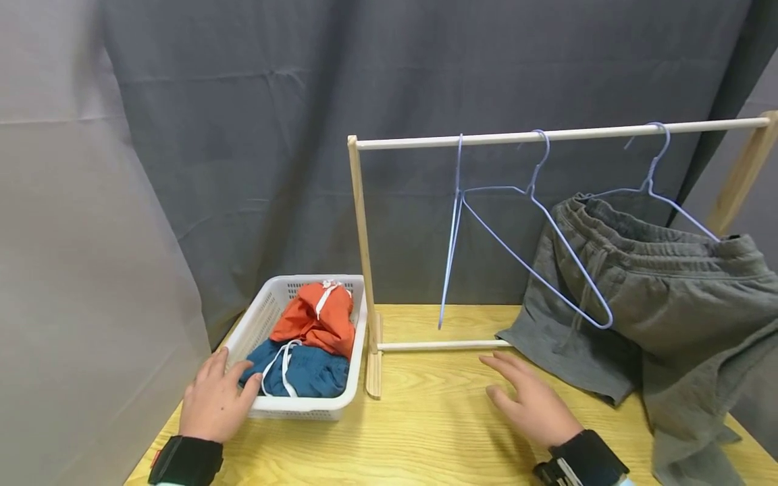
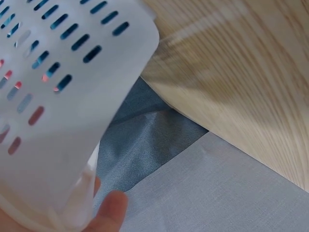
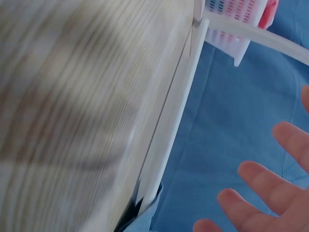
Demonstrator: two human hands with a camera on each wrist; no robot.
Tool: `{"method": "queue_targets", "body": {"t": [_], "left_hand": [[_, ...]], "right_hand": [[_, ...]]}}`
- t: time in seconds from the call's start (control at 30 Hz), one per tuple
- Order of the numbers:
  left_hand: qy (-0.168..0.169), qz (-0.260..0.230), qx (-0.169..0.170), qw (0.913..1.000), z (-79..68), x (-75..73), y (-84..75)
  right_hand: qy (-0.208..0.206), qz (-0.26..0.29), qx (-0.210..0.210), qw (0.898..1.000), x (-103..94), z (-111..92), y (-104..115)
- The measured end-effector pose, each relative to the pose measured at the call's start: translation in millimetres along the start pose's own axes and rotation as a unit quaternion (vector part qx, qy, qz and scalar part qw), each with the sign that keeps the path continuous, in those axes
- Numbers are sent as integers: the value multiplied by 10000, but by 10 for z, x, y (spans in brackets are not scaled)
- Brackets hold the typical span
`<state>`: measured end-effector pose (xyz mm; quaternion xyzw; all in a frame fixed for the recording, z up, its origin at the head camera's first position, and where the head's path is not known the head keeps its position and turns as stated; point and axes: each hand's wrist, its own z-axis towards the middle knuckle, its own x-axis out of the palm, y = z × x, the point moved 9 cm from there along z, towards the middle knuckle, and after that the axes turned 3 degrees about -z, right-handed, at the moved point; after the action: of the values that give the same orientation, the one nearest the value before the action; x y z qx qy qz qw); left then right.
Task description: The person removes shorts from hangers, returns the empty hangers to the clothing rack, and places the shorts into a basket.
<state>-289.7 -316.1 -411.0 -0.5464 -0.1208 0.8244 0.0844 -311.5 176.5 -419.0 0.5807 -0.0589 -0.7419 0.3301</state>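
My left hand (image 1: 217,397) rests at the near left corner of a white plastic basket (image 1: 354,398), fingers on the rim. In the left wrist view, fingertips (image 2: 112,208) show beside the slotted basket wall (image 2: 120,63). Folded orange shorts (image 1: 316,317) and blue shorts (image 1: 313,371) with white drawstrings lie inside. Over the table, my right hand (image 1: 535,403) hovers with fingers spread, holding nothing, left of grey drawstring pants (image 1: 656,283). The pants are on a lilac hanger (image 1: 653,175) at the rack's right. Two bare lilac hangers (image 1: 574,260) hang left of them.
A wooden rack (image 1: 413,143) spans the table (image 1: 425,432), its left post (image 1: 360,223) close beside the basket. A low crossbar (image 1: 444,345) runs behind the right hand. Grey cloth (image 1: 255,135) hangs behind. The pants' lower legs drape onto the table at right.
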Motion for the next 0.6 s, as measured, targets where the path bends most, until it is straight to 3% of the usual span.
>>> {"method": "queue_targets", "body": {"t": [0.27,0.47,0.6], "left_hand": [[-72,-54,126,9999,-3,-27,-5],[-163,-97,129,9997,-13,-52,-6],[-47,-69,105,9999,-11,-51,-46]], "right_hand": [[-114,-73,302,9995,-98,-155,-130],[-195,-75,252,9995,-73,-226,-170],[-141,-59,342,9993,-104,-266,-185]]}}
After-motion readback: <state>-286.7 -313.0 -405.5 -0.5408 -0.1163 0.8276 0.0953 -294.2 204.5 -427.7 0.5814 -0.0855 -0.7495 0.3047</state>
